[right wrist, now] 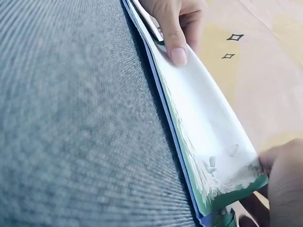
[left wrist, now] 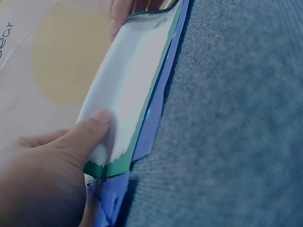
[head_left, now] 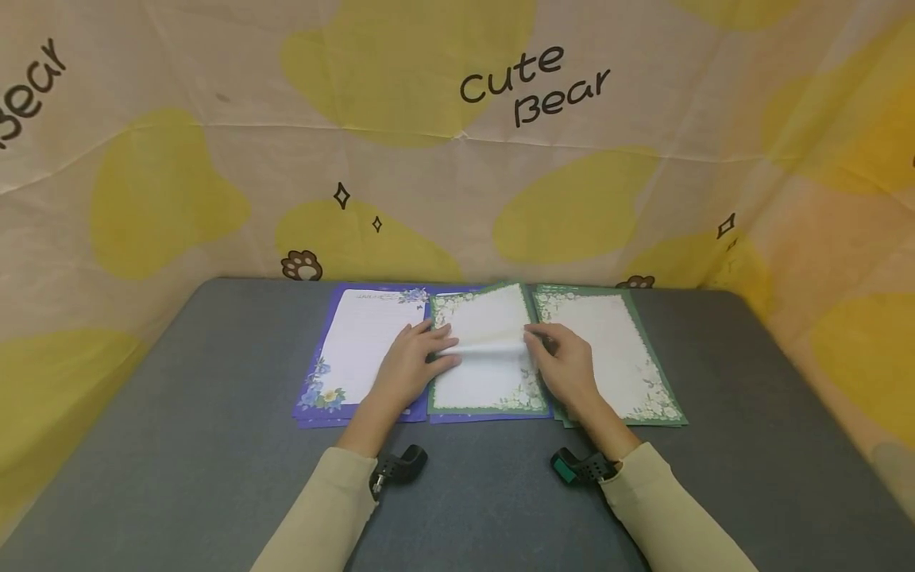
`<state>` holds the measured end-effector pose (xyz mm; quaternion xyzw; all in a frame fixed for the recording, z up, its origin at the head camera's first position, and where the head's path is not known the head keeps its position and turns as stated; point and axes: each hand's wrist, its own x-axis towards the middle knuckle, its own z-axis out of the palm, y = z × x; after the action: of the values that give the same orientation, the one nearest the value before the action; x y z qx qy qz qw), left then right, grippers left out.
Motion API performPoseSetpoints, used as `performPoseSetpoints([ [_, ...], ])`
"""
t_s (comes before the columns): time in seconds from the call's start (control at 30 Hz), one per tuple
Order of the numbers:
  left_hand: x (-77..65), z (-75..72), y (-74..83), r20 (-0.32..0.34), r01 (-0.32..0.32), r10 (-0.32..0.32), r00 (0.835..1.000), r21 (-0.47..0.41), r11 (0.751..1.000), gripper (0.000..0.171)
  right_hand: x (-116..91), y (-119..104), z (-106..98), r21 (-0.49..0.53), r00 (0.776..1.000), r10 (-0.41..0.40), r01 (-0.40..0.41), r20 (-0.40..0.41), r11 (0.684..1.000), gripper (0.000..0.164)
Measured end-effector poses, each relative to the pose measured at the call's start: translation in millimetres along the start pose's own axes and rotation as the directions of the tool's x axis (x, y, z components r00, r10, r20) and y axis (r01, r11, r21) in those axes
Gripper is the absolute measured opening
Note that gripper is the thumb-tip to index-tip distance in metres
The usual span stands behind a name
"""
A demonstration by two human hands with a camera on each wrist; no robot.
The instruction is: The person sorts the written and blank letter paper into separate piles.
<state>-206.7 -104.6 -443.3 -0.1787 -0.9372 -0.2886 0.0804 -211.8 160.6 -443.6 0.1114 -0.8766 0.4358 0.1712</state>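
Note:
A sheet of green-bordered letter paper (head_left: 486, 385) with white flowers lies in the middle, its centre raised in a ridge that runs from side to side. My left hand (head_left: 407, 365) pinches the ridge at the sheet's left side, thumb on the near face and fingers over the far side. At the right edge, my right hand (head_left: 568, 365) grips the same ridge between thumb and fingers. The right wrist view shows the paper (right wrist: 203, 118) bowed up between both hands; the right fingertips are partly hidden behind it.
Purple-bordered sheets (head_left: 372, 342) with blue flowers lie to the left and under the middle sheet. More green-bordered sheets (head_left: 600, 342) lie to the right. All rest on a grey table (head_left: 472, 508), before a patterned cloth backdrop (head_left: 400, 175).

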Motion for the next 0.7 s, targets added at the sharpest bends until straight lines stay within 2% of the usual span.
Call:
performPoseSetpoints([
  [0.2, 0.1, 0.0, 1.9, 0.007, 0.005, -0.006, 1.000, 0.017, 1.000, 0.049, 0.2, -1.6, 0.6, 0.074, 0.997, 0.040, -0.036, -0.061, 0.997, 0.023],
  [0.37, -0.2, -0.8, 2.4, -0.030, 0.058, -0.058, 0.998, -0.004, 0.998, 0.060, 1.2, -2.1, 1.5, 0.122, 0.994, 0.070, -0.059, -0.083, 0.991, 0.023],
  [0.53, 1.4, 0.2, 1.0, -0.099, 0.160, -0.167, 0.981, -0.076, 0.984, 0.055, 2.4, -2.9, 0.9, 0.219, 0.986, 0.147, -0.126, -0.083, 0.968, 0.022],
  [0.7, 1.4, 0.7, 3.2, -0.159, 0.155, -0.179, 0.971, -0.150, 0.976, 0.043, 2.6, -3.7, 0.4, 0.268, 0.979, 0.190, -0.164, -0.076, 0.949, 0.022],
])
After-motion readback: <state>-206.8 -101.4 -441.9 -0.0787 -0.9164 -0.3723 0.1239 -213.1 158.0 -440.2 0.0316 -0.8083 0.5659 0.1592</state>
